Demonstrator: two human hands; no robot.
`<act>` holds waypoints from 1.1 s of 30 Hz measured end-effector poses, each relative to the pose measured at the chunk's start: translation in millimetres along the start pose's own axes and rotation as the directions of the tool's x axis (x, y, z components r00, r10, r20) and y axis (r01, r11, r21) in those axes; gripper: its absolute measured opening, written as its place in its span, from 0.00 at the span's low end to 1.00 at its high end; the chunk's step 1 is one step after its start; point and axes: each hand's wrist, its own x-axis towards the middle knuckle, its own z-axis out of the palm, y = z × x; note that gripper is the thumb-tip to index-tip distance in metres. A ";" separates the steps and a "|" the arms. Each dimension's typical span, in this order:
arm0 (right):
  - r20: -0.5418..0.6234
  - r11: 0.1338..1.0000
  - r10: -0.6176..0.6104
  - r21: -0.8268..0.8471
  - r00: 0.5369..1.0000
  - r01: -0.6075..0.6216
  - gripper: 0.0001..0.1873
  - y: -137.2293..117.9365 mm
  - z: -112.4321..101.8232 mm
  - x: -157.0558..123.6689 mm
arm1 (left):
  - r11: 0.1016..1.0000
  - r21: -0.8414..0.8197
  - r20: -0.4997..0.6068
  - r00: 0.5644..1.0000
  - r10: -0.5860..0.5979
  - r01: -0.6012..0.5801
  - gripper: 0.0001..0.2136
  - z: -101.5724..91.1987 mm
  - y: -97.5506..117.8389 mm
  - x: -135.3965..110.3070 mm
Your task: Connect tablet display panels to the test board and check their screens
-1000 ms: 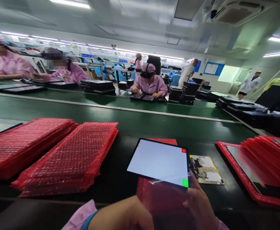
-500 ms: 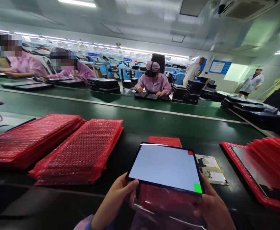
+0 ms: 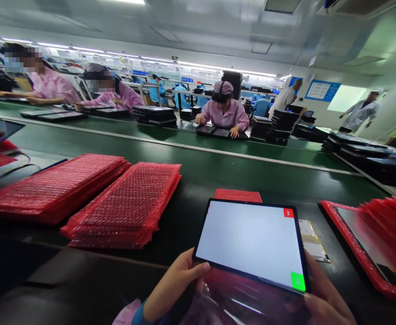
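Observation:
A tablet (image 3: 248, 243) with a lit white screen is held up in front of me, with a red square at its top right corner and a green one at its bottom right. My left hand (image 3: 177, 280) grips its lower left corner, thumb on the front edge. On the right side, my right hand (image 3: 324, 289) is closed round the lower right edge. Clear plastic film (image 3: 238, 302) hangs below the tablet. Partly hidden behind the tablet lies a red bubble-wrap sleeve (image 3: 238, 195). A flat panel with a circuit board (image 3: 311, 239) lies to the right.
Two stacks of red bubble-wrap sleeves (image 3: 126, 203) stand to the left. At the right, a screen panel (image 3: 363, 239) rests on red bubble wrap (image 3: 387, 216). Beyond the green conveyor belt (image 3: 150, 153), co-workers in pink (image 3: 223, 110) handle black devices. Another person's tablet (image 3: 5, 131) shows at far left.
The tablet is raised and tilted more towards me, still in both hands. My view has shifted slightly left. At far left, another person's tablet has come into view.

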 end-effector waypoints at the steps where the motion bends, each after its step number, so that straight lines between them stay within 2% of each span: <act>1: -0.015 1.000 0.010 0.022 1.000 -0.010 0.38 1.1 -1.4 1.0 | 1.000 0.009 -0.012 1.000 0.004 -0.004 0.23 0.5 2.2 -1.5; 5: -0.044 0.989 0.075 0.131 0.996 -0.069 0.38 8.0 -8.6 10.3 | 0.998 0.061 -0.030 0.999 0.023 -0.021 0.22 2.7 14.5 -11.1; 11: 0.095 0.988 0.034 0.144 0.995 -0.048 0.35 20.5 -20.5 34.1 | 0.982 0.183 -0.100 0.993 0.068 -0.048 0.21 6.4 30.2 -25.6; 17: 0.189 0.979 -0.003 0.201 0.982 -0.036 0.33 25.5 -11.3 43.2 | 0.975 0.221 -0.111 0.993 0.034 -0.009 0.20 6.8 35.0 -30.8; 23: 0.169 0.973 0.009 0.224 0.986 -0.047 0.33 26.9 -8.2 44.6 | 0.956 0.292 -0.184 0.980 0.076 -0.019 0.20 3.2 32.6 -29.6; 33: 0.204 0.979 -0.006 0.199 0.979 -0.035 0.33 18.2 0.5 38.9 | 0.952 0.307 -0.197 0.978 0.068 -0.004 0.21 -0.2 35.5 -22.6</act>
